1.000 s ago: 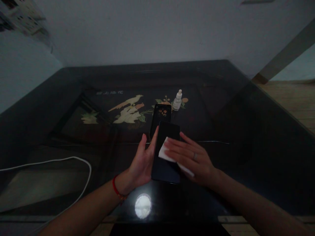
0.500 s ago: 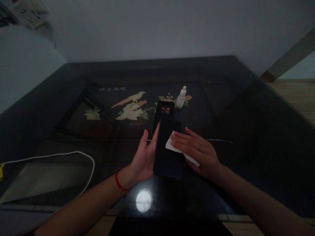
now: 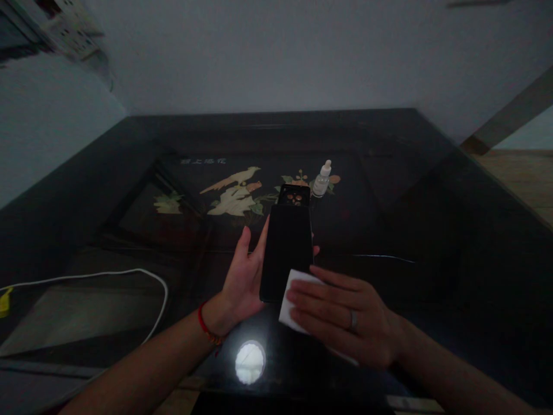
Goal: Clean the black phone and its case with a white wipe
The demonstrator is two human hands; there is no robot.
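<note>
A black smartphone (image 3: 287, 248) rests in my left hand (image 3: 245, 275), dark screen facing up. The palm and thumb are at its left side, and fingertips show past its right edge. My right hand (image 3: 352, 317), with a ring on one finger, presses a folded white wipe (image 3: 294, 297) under its fingers at the phone's lower right corner. Whether the wipe touches the phone there I cannot tell. Beyond the phone lies a black phone case (image 3: 295, 195) with round camera holes, its lower part hidden. Behind it stands a small dropper bottle (image 3: 321, 183) with a white top.
The dark glossy table (image 3: 415, 323) bears a bird-and-flower picture (image 3: 233, 199). A white cable (image 3: 129, 271) curves across the left side, near a yellow piece (image 3: 5, 302). A power strip (image 3: 71, 34) is at the upper left, by the wall (image 3: 276, 52).
My right hand has slid the wipe down the screen to the phone's lower right corner. The phone in my left hand has moved slightly left. The view has shifted a little.
</note>
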